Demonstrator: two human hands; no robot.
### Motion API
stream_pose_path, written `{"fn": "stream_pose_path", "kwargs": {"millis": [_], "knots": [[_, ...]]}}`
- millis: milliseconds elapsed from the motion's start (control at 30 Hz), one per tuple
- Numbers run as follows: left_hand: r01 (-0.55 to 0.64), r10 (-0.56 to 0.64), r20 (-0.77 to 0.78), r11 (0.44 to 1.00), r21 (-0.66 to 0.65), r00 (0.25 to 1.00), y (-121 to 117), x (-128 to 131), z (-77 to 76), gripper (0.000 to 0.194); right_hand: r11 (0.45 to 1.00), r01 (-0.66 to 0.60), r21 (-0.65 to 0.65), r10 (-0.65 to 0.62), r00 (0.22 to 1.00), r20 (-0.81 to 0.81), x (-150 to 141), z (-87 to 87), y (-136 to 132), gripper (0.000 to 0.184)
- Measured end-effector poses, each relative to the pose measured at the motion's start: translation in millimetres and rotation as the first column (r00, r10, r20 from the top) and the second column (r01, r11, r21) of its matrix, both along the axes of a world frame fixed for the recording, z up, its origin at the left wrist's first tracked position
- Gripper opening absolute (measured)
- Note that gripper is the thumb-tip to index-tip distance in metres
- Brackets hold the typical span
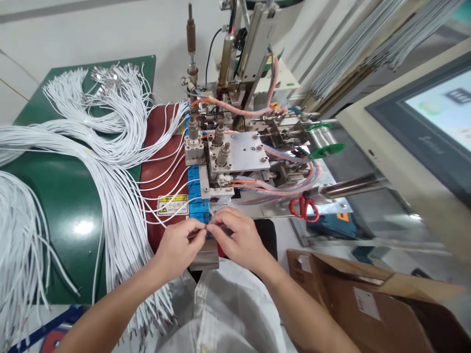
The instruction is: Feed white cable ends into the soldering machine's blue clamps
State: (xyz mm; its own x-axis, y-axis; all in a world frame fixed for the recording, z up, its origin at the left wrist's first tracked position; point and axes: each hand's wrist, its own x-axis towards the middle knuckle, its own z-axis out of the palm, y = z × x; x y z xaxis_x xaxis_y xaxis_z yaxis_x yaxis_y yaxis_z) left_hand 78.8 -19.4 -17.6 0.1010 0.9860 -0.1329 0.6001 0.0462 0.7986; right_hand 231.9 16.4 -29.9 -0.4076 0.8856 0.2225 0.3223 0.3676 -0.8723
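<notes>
My left hand [181, 249] and my right hand [238, 239] meet at the near end of a row of blue cable holders [195, 189]. Thumb and forefinger are pinched on each hand, with the fingertips almost touching. A thin white cable [156, 219] runs from the left into my left hand. Whatever is between my right fingertips is too small and covered to make out. More white cables from a thick bundle [114, 211] cross the red-brown plate [164, 166] and lie in the blue holders, beside the machine's metal block [245, 152].
Bundles of white cables lie on a green table [81, 196] at left. Around the machine are orange and clear hoses [253, 184], a green-flanged wire spool [326, 140] and red-handled scissors [303, 208]. A screen [441, 108] juts in at right, above a cardboard box [386, 318].
</notes>
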Motion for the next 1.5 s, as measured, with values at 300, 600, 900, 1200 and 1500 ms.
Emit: {"fn": "stream_pose_path", "kwargs": {"millis": [300,600,900,1200,1500], "knots": [[-0.207,0.210,0.180,0.978,-0.038,0.961,-5,5,-13.0,0.014,0.929,0.213,-0.304,-0.297,0.917,-0.267,-18,-20.4,-20,0.012],[-0.185,0.193,0.179,0.981,-0.062,0.965,-5,5,-14.3,0.015,0.932,0.302,-0.199,-0.342,0.915,-0.216,-18,-20.6,-18,0.011],[0.122,-0.102,-0.192,0.988,0.093,0.976,6,-21,-7.0,0.017,0.907,0.371,-0.198,-0.383,0.923,-0.024,-10,-40.9,-15,0.015],[0.145,-0.086,-0.345,0.978,0.149,0.935,11,-21,-15.0,0.020,0.875,0.319,-0.363,-0.303,0.947,0.104,-8,-51.3,-7,0.016],[0.190,-0.117,-0.370,0.967,0.169,0.922,13,-22,-19.7,0.023,0.954,0.141,-0.266,-0.107,0.985,0.139,2,-47.7,8,0.022]]}}
